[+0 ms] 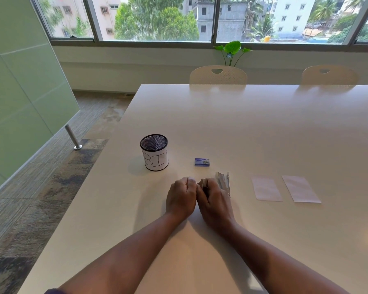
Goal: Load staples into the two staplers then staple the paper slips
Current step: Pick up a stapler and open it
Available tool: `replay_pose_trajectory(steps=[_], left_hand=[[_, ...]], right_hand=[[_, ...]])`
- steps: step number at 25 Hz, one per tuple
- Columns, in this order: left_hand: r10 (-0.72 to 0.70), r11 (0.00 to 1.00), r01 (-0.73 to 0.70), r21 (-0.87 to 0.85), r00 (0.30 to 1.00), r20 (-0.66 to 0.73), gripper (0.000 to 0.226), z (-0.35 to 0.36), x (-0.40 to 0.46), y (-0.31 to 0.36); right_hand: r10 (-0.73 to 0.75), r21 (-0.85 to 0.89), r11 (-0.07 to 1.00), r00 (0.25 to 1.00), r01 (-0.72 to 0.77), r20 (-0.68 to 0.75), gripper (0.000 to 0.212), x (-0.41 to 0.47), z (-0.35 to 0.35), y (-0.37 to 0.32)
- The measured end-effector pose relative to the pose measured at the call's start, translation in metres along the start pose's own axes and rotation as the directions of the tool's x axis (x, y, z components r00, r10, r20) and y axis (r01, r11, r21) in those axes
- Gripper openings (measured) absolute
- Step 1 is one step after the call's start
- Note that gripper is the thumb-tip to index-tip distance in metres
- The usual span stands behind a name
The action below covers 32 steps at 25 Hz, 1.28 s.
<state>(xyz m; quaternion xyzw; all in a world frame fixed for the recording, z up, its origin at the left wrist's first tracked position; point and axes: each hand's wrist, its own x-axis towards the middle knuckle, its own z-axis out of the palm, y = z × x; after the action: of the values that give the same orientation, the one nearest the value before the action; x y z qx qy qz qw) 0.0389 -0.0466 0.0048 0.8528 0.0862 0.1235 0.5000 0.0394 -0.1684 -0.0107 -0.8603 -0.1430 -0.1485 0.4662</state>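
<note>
My left hand (182, 196) and my right hand (214, 198) meet at the table's near middle, both curled around a small metal stapler (202, 184) that is mostly hidden between them. A second silver stapler (223, 181) stands opened just beyond my right hand. A small blue staple box (202, 162) lies a little farther back. Two white paper slips (266, 188) (301, 188) lie flat to the right, side by side.
A black mesh cup (154, 152) with a white label marked "BIN" stands to the left of the staple box. The white table (263, 128) stretches far back and right. Its left edge runs diagonally beside carpeted floor. Two chairs (218, 75) stand at the far side.
</note>
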Motion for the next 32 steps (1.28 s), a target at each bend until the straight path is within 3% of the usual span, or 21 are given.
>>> replay_pose_trajectory(steps=[5,10,13,15,21,24,32], left_hand=[[-0.041,0.999,0.038,-0.031,0.994,-0.105,0.043,0.001,0.005,-0.001],[-0.076,0.993,0.061,-0.099,0.986,-0.148,0.040,0.003,0.008,-0.006],[-0.110,0.981,0.081,-0.176,0.981,-0.160,0.027,0.002,0.011,-0.009],[-0.124,0.965,0.084,-0.248,0.981,-0.147,0.019,-0.001,0.013,-0.010],[-0.198,0.836,0.166,-0.523,0.980,-0.006,0.023,-0.015,0.009,-0.012],[-0.168,0.897,0.125,-0.423,0.984,-0.065,0.007,-0.017,0.007,-0.011],[-0.111,0.963,0.064,-0.261,0.980,-0.168,0.023,-0.016,0.008,-0.012]], right_hand=[[-0.042,0.144,0.988,0.994,0.056,-0.102,0.028,0.000,0.002,0.001],[-0.029,0.127,0.991,0.992,0.044,-0.120,0.028,0.001,0.001,0.002],[-0.017,0.129,0.991,0.994,0.031,-0.111,0.031,0.001,0.001,0.001],[-0.037,0.135,0.989,0.993,0.053,-0.116,0.031,0.001,0.000,0.000],[-0.034,0.174,0.983,0.995,0.050,-0.091,0.033,-0.001,-0.003,-0.003],[-0.082,0.113,0.989,0.993,0.091,-0.088,0.029,-0.005,-0.004,-0.004],[0.012,0.107,0.994,0.995,-0.002,-0.095,0.028,-0.010,-0.010,0.004]])
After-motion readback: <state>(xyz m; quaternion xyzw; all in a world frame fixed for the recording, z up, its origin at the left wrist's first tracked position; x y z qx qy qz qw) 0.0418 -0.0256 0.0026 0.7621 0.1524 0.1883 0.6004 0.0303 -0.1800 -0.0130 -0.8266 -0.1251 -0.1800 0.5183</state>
